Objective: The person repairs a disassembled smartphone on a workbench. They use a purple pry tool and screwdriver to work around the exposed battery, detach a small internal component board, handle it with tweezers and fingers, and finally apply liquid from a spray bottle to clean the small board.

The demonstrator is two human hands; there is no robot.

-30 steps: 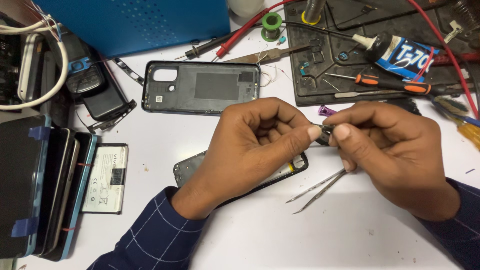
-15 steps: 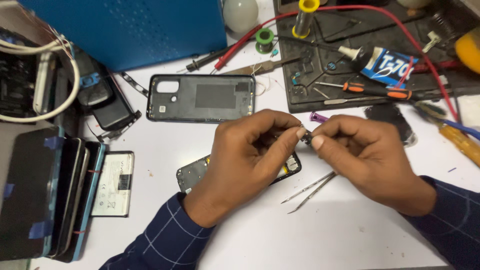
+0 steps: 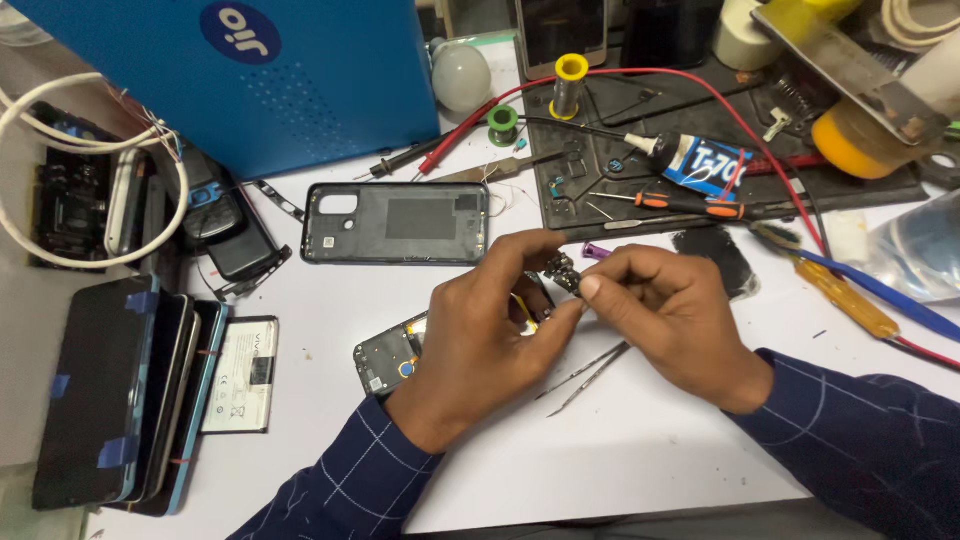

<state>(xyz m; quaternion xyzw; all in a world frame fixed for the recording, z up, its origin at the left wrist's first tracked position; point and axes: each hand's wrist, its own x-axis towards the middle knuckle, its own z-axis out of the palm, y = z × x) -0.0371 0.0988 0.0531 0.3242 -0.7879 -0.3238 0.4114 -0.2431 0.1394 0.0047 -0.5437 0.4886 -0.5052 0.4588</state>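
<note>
Head camera view, looking down at a white surface (image 3: pixel 640 450) cluttered with phone repair gear. Two hands in dark blue checked sleeves meet at the centre. The left hand (image 3: pixel 490 340) and right hand (image 3: pixel 665 310) both pinch a small dark phone part (image 3: pixel 563 272) between fingertips, lifted just above the surface. Under the left hand lies an opened phone body (image 3: pixel 385 360), mostly hidden. Metal tweezers (image 3: pixel 585 368) lie on the surface just below the right hand. A dark phone back cover (image 3: pixel 395 222) lies above the hands. Beyond it sits a black work mat (image 3: pixel 600 165) carrying a screwdriver (image 3: pixel 690 206) and a glue tube (image 3: pixel 695 160). A stack of phones (image 3: pixel 120 400) stands at the left edge.
</note>
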